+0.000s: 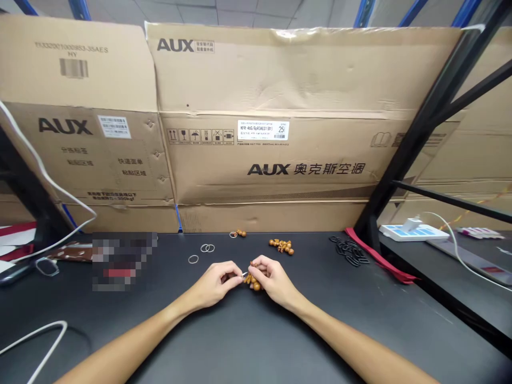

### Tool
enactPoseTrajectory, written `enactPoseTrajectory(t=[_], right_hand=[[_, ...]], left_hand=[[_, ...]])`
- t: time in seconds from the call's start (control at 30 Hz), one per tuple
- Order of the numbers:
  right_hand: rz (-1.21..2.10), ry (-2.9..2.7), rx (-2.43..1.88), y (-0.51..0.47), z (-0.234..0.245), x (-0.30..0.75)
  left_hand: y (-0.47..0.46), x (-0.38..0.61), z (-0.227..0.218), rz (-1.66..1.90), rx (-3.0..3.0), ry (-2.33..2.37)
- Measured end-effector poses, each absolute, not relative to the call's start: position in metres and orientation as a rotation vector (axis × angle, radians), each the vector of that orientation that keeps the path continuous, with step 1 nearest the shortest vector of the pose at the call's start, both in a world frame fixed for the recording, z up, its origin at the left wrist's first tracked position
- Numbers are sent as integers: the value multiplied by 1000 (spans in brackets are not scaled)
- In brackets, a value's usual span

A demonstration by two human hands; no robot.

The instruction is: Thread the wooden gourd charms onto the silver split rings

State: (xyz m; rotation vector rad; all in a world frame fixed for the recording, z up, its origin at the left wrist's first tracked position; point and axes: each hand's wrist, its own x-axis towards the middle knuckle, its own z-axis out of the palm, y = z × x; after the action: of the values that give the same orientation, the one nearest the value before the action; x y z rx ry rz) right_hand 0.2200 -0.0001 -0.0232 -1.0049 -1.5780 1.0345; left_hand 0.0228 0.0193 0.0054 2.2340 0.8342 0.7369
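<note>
Over the middle of the dark table, my left hand (219, 284) pinches a silver metal key ring (245, 274) between thumb and forefinger. Close beside it, my right hand (276, 278) is closed on a cluster of glossy brown bead charms (256, 286), which hang partly below its fingers. Ring and charms meet at my fingertips; whether they are joined is hidden. Beyond my left hand lie several loose key rings (193, 259). Farther back sits another key ring with brown beads (240, 233) at its side. A small pile of similar brown charms (282, 246) rests beyond my right hand.
Black loops (352, 253) and a red strap (382, 260) lie at the right, near a black metal post (404, 144). A white power strip (414, 233) is farther right. Large cardboard boxes (272, 186) wall off the back. White cables (52, 336) cross the left side.
</note>
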Motion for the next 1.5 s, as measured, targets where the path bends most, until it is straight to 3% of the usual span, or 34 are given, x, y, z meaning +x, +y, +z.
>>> enactPoseTrajectory(t=[0.27, 0.73, 1.07, 1.5], right_hand=[[777, -1799, -1039, -9, -15, 216], [945, -1843, -959, -12, -11, 214], [679, -1829, -1103, -2, -17, 222], [681, -2016, -956, -12, -11, 220]], left_hand=[[17, 24, 3, 771, 2352, 685], [13, 31, -5, 868, 2395, 837], [13, 25, -1, 748, 2494, 765], [9, 25, -6, 806, 2581, 824]])
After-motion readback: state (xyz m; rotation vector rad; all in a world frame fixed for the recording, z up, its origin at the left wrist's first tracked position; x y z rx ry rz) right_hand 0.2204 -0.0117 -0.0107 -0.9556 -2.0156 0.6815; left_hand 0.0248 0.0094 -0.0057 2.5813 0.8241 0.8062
